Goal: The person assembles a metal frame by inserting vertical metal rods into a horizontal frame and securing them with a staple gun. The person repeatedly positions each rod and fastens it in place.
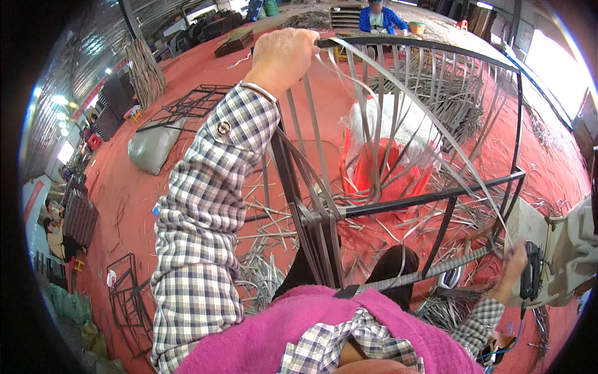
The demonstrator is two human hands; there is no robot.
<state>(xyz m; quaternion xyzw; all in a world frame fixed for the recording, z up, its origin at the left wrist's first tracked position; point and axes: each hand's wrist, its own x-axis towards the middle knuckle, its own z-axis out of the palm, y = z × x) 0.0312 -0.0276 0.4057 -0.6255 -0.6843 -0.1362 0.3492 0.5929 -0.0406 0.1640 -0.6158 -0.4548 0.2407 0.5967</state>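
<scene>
A black metal furniture frame (436,199) stands in front of me, with flat grey weaving strips running up and down across its upper part. At its top left corner my left hand (283,53) is closed round the rail, with strip ends by its fingers. One long grey strip (430,115) bows from there down to the right. It reaches my right hand (514,262), whose fingers are closed on it, slightly blurred. Right beside that hand is a black handheld tool (531,271) with a cord. Grey strips wrap the frame's lower rail and near left post.
Behind the frame stands a red container (380,171) with white plastic in it. Loose strips (261,277) litter the red floor. Bare metal frames (187,103) and a grey sack (152,146) lie left. A cloth-covered stand (570,249) is at right. Far off sits a person (381,20) in blue.
</scene>
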